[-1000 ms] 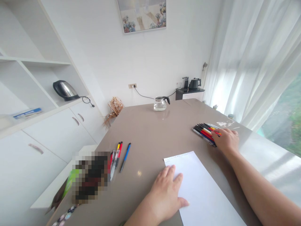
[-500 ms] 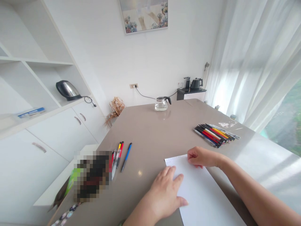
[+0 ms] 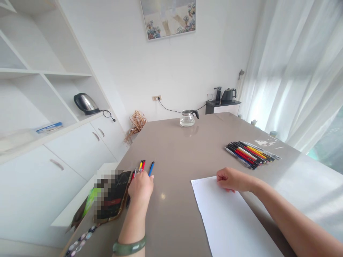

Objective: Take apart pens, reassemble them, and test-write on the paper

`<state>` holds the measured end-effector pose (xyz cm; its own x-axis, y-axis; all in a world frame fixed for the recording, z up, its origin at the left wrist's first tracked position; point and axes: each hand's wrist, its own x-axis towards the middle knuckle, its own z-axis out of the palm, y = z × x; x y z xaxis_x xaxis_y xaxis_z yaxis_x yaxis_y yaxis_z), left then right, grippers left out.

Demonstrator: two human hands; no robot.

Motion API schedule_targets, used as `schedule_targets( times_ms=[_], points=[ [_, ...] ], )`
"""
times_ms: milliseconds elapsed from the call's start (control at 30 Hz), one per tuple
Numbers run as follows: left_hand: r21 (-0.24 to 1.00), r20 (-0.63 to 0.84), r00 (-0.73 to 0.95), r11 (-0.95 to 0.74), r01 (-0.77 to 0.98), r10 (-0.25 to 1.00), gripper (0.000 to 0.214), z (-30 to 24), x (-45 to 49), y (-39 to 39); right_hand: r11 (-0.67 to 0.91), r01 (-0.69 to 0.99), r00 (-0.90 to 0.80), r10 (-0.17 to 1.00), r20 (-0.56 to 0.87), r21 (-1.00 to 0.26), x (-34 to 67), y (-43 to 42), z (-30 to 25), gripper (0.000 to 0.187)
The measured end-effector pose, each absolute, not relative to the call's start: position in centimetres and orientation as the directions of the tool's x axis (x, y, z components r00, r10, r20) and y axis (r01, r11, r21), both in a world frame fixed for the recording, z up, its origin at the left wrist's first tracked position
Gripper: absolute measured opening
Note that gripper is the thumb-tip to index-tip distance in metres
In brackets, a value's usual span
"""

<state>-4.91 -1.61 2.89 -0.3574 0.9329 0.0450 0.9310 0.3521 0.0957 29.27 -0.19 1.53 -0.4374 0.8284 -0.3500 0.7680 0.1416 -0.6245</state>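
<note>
My left hand [image 3: 141,187] lies over a small group of pens [image 3: 144,166] at the table's left side; blue, red and yellow tips stick out beyond it. Its fingers are hidden, so a grip cannot be made out. A green bangle sits on that wrist. My right hand [image 3: 232,179] rests curled at the top corner of a white sheet of paper [image 3: 230,221]; what its fingers hold, if anything, is hidden. A row of coloured pens [image 3: 252,152] lies further back on the right, apart from both hands.
A dark pixelated object [image 3: 111,195] lies at the grey table's [image 3: 184,153] left edge, with a bead string near it. A glass carafe [image 3: 187,118] stands at the far end. White cabinets and shelves with a kettle [image 3: 85,104] line the left wall; curtains hang right.
My left hand left the paper and moved left onto the small group of pens. My right hand came back from the right-hand pen row to the paper's top corner and stayed there.
</note>
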Motion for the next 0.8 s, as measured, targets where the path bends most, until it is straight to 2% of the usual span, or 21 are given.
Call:
schedule_targets(
  times_ms=[233, 467, 600, 667, 800],
  points=[
    [0.1, 0.005, -0.325, 0.323, 0.941, 0.946, 0.023, 2.1, -4.8, -1.5, 0.147, 0.781, -0.424, 0.838, -0.343, -0.606, 29.1, -0.4, 1.9, 0.01],
    [0.145, 0.15, -0.026, 0.004, 0.989, 0.988, 0.02, 3.0, 0.6, -3.3, 0.162, 0.8, -0.433, 0.823, -0.368, -0.578, 27.4, -1.2, 2.2, 0.012],
    [0.283, 0.186, 0.217, -0.264, 0.922, 0.958, 0.016, 3.2, 4.0, -4.9, 0.167, 0.797, -0.436, 0.824, -0.362, -0.58, 26.2, -1.8, 2.1, 0.013],
    [0.299, 0.196, 0.264, -0.314, 0.901, 0.944, 0.013, 3.1, 4.7, -5.4, 0.153, 0.796, -0.431, 0.824, -0.369, -0.586, 25.9, -1.8, 2.1, 0.013],
    [0.31, 0.195, 0.244, -0.295, 0.904, 0.95, 0.008, 2.7, 4.6, -5.3, 0.16, 0.779, -0.421, 0.849, -0.318, -0.606, 26.0, -1.5, 1.9, 0.012]
  ],
)
